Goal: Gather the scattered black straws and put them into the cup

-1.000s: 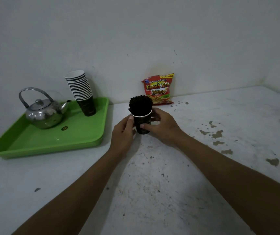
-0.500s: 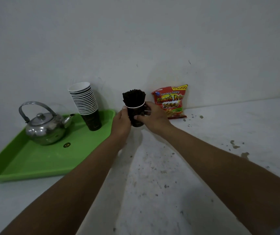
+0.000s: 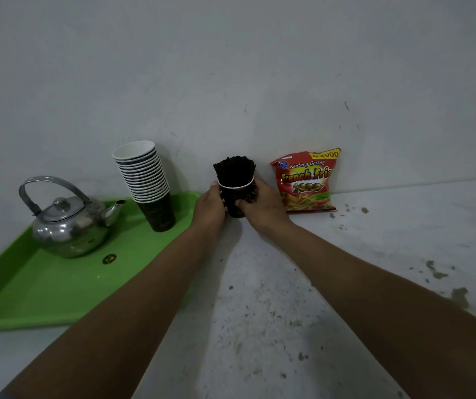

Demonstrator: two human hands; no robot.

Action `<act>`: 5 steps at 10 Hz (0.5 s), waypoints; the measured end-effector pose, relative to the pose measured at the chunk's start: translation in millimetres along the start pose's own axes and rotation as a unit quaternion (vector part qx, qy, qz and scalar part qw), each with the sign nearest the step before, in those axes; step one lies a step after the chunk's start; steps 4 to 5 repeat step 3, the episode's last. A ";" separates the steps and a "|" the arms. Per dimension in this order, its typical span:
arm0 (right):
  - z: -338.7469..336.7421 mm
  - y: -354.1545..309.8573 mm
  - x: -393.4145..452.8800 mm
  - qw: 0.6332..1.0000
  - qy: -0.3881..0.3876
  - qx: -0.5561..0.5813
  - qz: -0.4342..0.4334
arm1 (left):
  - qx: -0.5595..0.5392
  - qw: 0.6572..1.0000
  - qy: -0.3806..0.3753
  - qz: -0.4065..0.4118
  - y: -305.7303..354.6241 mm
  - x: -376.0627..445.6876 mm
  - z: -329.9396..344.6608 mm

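A dark paper cup (image 3: 236, 207) with a white rim stands upright near the back wall, packed with a tight bundle of black straws (image 3: 234, 171) that stick up above the rim. My left hand (image 3: 210, 204) grips the cup's left side and my right hand (image 3: 261, 204) wraps round its right side. The cup's lower part is mostly hidden behind my fingers. I see no loose straws on the white surface.
A green tray (image 3: 43, 289) lies at the left, holding a metal kettle (image 3: 68, 223) and a stack of paper cups (image 3: 147, 180). A red French-fries snack bag (image 3: 307, 180) leans on the wall just right of my right hand.
Both hands have carried the straw-filled cup away from me toward the back wall, between the tray and the snack bag. The grip is unchanged.
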State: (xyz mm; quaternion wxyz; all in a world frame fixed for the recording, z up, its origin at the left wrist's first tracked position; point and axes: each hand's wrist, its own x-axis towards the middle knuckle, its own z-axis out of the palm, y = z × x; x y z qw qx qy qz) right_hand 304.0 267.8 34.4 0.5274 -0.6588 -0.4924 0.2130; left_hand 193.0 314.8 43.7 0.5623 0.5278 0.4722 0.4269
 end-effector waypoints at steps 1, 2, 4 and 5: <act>1.9 1.5 -2.7 1.000 0.000 0.006 0.010 | -0.014 1.000 0.001 0.004 -0.7 -0.9 0.5; -5.6 -13.0 -12.3 1.000 0.008 0.004 0.002 | -0.017 1.000 0.003 -0.003 15.3 -18.5 4.4; -18.0 -32.2 -25.7 1.000 0.025 -0.019 -0.002 | 0.025 0.999 0.031 0.019 28.8 -34.8 7.1; -18.0 -32.2 -25.7 1.000 0.025 -0.019 -0.002 | 0.025 0.999 0.031 0.019 28.8 -34.8 7.1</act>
